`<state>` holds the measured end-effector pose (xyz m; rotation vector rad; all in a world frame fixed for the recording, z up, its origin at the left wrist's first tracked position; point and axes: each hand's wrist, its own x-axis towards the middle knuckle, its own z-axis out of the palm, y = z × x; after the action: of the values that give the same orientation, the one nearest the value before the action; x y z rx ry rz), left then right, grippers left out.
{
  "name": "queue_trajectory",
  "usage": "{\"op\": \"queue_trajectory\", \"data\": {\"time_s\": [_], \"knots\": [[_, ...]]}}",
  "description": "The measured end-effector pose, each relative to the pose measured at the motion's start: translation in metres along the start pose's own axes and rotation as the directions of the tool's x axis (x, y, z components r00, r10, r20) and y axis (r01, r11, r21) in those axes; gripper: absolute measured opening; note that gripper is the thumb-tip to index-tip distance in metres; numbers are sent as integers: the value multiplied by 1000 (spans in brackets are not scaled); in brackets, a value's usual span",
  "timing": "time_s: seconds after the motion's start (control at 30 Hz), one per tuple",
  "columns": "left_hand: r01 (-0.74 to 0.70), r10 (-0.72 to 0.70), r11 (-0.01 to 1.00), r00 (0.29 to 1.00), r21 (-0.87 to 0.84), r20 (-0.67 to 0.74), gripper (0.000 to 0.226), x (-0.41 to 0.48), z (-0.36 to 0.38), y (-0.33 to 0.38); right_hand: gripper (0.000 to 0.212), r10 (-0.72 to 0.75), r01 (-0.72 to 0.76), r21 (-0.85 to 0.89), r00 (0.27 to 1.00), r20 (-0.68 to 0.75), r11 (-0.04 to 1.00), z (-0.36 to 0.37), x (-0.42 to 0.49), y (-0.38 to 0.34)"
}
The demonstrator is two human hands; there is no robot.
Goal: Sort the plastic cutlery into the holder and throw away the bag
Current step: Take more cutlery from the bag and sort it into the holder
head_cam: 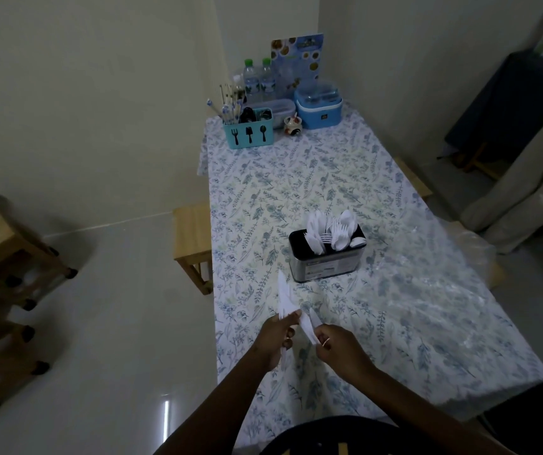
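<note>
- Over the near edge of the table [296, 178], the left hand [276, 339] has its fingers curled round a bundle of white cutlery [284, 292]. The pointed tips fan away from the person. They look like knife blades, but dim light and blur leave the count unclear.
- Just to its right, the right hand [339, 349] pinches a white piece [309, 326] between thumb and fingers. The piece's lower end is hidden behind the hand, and it crosses close to the bundle.
- Farther in, at mid-table, stands the dark holder [326, 261], upright, with white forks, spoons and knives [332, 231] sticking out of the top. Its dividers are hard to see.
- Right of the holder, a clear bag [467, 251] lies flat and drapes over the table's right edge. It is nearly invisible against the floral cloth.
- At the far end sit a blue caddy [250, 133], water bottles [258, 78] and a blue lidded box [317, 108].
- A wooden stool [193, 238] stands to the table's left.
</note>
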<state>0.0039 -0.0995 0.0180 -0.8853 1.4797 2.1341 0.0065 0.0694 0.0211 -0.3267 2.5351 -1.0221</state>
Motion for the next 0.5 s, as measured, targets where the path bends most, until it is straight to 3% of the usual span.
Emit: {"op": "queue_trajectory", "data": {"time_s": [0.1,0.23,0.37,0.5], "knots": [[-30,28,995,999,-99,-21,13,0,-3,4,9,98,-100,108,995,30,989,2,-1,-7],[-51,43,968,998,-247,-36,16,8,-11,6,17,236,-276,217,952,194,936,6,-4,-7],[-54,60,924,998,-379,5,16,8,-15,6,23,264,-388,459,913,311,799,8,-8,-15],[-81,65,915,996,-394,-56,20,10,-14,7,26,285,-489,568,865,412,662,6,-7,-23]]}}
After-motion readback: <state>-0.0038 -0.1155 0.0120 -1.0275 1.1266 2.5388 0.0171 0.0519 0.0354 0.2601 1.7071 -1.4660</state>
